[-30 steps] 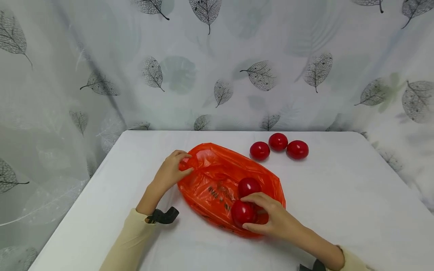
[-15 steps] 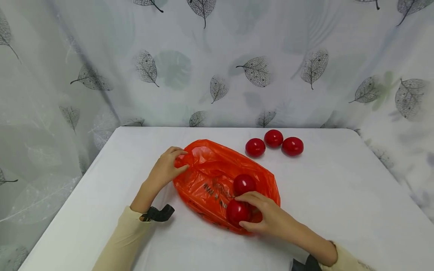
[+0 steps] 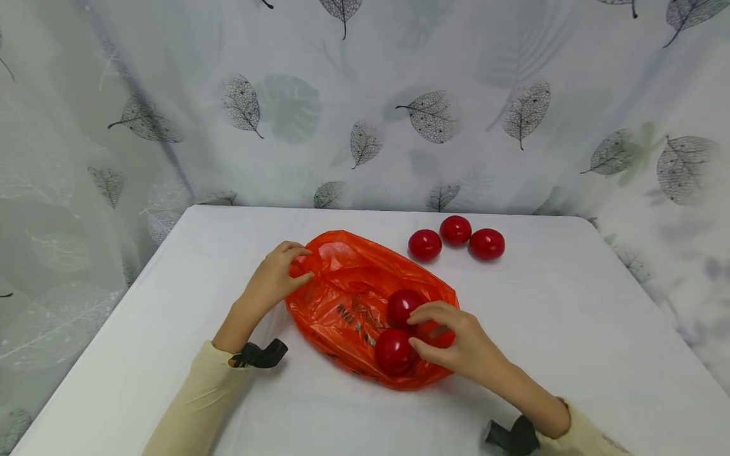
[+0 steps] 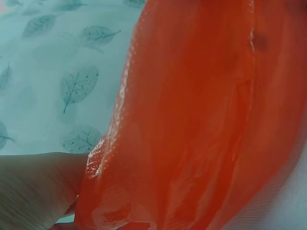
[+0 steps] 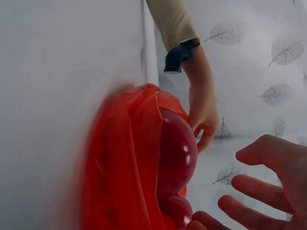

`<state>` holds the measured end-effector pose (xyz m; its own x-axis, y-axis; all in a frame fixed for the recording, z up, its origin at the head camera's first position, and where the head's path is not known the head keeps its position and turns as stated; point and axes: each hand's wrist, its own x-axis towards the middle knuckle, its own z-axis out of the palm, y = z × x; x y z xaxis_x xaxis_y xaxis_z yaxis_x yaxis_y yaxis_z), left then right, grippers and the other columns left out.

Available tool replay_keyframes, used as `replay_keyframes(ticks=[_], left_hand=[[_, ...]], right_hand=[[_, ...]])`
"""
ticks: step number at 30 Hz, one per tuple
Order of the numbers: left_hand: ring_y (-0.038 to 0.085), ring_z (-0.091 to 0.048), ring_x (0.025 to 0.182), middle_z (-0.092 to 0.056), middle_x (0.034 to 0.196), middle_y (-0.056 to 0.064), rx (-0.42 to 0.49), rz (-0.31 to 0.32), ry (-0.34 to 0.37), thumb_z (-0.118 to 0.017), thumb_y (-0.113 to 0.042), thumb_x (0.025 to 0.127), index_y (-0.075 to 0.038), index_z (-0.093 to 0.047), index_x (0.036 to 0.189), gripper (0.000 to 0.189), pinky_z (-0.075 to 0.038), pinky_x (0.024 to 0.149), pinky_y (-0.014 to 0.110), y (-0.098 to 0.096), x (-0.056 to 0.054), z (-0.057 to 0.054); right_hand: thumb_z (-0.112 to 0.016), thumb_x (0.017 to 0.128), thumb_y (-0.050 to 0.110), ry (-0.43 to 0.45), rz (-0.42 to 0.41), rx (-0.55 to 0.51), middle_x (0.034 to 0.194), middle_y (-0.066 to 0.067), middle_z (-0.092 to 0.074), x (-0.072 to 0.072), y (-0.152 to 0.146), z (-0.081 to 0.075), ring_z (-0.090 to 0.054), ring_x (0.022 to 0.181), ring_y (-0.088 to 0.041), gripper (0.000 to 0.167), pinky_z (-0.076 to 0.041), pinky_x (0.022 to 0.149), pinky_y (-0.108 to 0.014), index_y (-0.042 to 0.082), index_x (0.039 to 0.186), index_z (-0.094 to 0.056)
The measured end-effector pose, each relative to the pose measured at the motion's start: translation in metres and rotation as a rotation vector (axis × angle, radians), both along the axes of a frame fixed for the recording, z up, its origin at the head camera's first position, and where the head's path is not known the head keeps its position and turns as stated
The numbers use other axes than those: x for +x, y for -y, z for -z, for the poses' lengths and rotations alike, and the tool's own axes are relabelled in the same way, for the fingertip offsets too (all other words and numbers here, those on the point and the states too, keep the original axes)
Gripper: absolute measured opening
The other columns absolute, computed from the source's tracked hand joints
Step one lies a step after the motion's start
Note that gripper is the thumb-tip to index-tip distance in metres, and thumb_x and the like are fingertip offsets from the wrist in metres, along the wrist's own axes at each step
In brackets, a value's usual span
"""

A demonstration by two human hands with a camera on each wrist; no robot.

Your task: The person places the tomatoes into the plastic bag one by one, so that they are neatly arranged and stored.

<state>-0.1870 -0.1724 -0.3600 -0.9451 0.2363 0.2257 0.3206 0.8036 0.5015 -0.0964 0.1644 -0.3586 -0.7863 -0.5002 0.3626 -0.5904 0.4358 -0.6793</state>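
An orange-red plastic bag [image 3: 342,297] lies with its mouth spread wide on the white table. My left hand [image 3: 276,275] grips the rim at its upper left; the left wrist view is mostly filled by the bag's film [image 4: 192,110]. Two glossy red tomatoes rest inside toward the right: a front tomato [image 3: 395,350] and a rear tomato [image 3: 403,306]. My right hand [image 3: 462,339] is over the bag's right side, fingers parted and fingertips near the front one. In the right wrist view, a gap shows between these fingers [image 5: 259,189] and the larger tomato [image 5: 176,153].
Three more tomatoes sit close together at the back of the table: a left one [image 3: 424,245], a middle one [image 3: 455,230] and a right one [image 3: 486,244]. A leaf-print curtain [image 3: 365,114] hangs behind the white table [image 3: 570,316].
Half a second ago my right hand held the front tomato in the bag; now its fingers have let go and drawn back to the right. The left hand keeps its hold on the rim.
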Motion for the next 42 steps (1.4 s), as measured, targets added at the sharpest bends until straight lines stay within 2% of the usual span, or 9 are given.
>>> replay_keyframes(ticks=[5,10,16,20,25,32,42], left_hand=[[0.038,-0.057,0.114,-0.056,0.125,0.021,0.001,0.004,0.008,-0.077,-0.012,0.084,0.005,-0.063,0.120,0.043,-0.050,0.096,0.050,0.001,-0.001,0.001],[0.037,-0.058,0.113,-0.057,0.124,0.021,-0.003,-0.009,0.004,-0.078,-0.012,0.083,0.004,-0.064,0.119,0.042,-0.051,0.096,0.049,0.004,-0.001,0.001],[0.038,-0.057,0.114,-0.057,0.123,0.021,-0.031,0.013,-0.003,-0.078,-0.012,0.083,0.005,-0.064,0.119,0.042,-0.049,0.097,0.050,0.006,-0.005,-0.003],[0.038,-0.057,0.114,-0.057,0.124,0.021,-0.043,0.025,-0.006,-0.077,-0.012,0.083,0.005,-0.064,0.119,0.041,-0.049,0.098,0.050,0.005,-0.009,-0.007],[0.038,-0.056,0.116,-0.057,0.125,0.021,-0.049,0.018,0.012,-0.077,-0.013,0.084,0.005,-0.064,0.120,0.042,-0.049,0.098,0.050,0.006,-0.007,-0.011],[0.039,-0.056,0.116,-0.056,0.125,0.022,-0.039,-0.005,0.007,-0.077,-0.012,0.084,0.005,-0.063,0.121,0.043,-0.049,0.098,0.051,0.012,-0.003,-0.013],[0.038,-0.057,0.114,-0.057,0.124,0.021,-0.026,0.002,0.011,-0.077,-0.012,0.083,0.006,-0.064,0.119,0.042,-0.050,0.097,0.050,0.007,-0.004,-0.003]], right_hand=[[-0.081,0.077,0.006,-0.029,0.027,0.007,0.106,-0.004,-0.069,-0.006,-0.008,-0.005,-0.063,0.097,-0.016,0.026,-0.059,0.071,-0.029,0.012,0.101,-0.072],[-0.081,0.078,0.007,-0.030,0.065,0.001,0.106,-0.001,-0.068,-0.012,-0.013,-0.008,-0.062,0.096,-0.016,0.029,-0.059,0.069,-0.029,0.010,0.105,-0.071],[-0.081,0.076,0.001,-0.100,0.111,-0.032,0.108,-0.002,-0.067,-0.020,-0.020,-0.011,-0.061,0.098,-0.014,0.035,-0.060,0.067,-0.031,0.009,0.108,-0.069],[-0.080,0.075,-0.001,-0.120,0.160,-0.039,0.110,-0.004,-0.066,-0.023,-0.026,-0.014,-0.060,0.098,-0.011,0.035,-0.059,0.067,-0.029,0.007,0.107,-0.069],[-0.080,0.074,-0.002,-0.130,0.196,-0.038,0.112,-0.006,-0.065,-0.027,-0.029,-0.013,-0.057,0.102,-0.006,0.035,-0.059,0.067,-0.027,0.005,0.107,-0.069],[-0.079,0.075,-0.001,-0.129,0.246,-0.015,0.111,-0.010,-0.066,-0.041,-0.035,-0.010,-0.064,0.095,-0.024,0.035,-0.058,0.067,-0.023,0.003,0.109,-0.068],[-0.078,0.077,-0.001,-0.108,0.335,0.000,0.110,-0.014,-0.065,-0.058,-0.056,0.006,-0.065,0.091,-0.029,0.036,-0.055,0.067,-0.016,0.001,0.111,-0.066]])
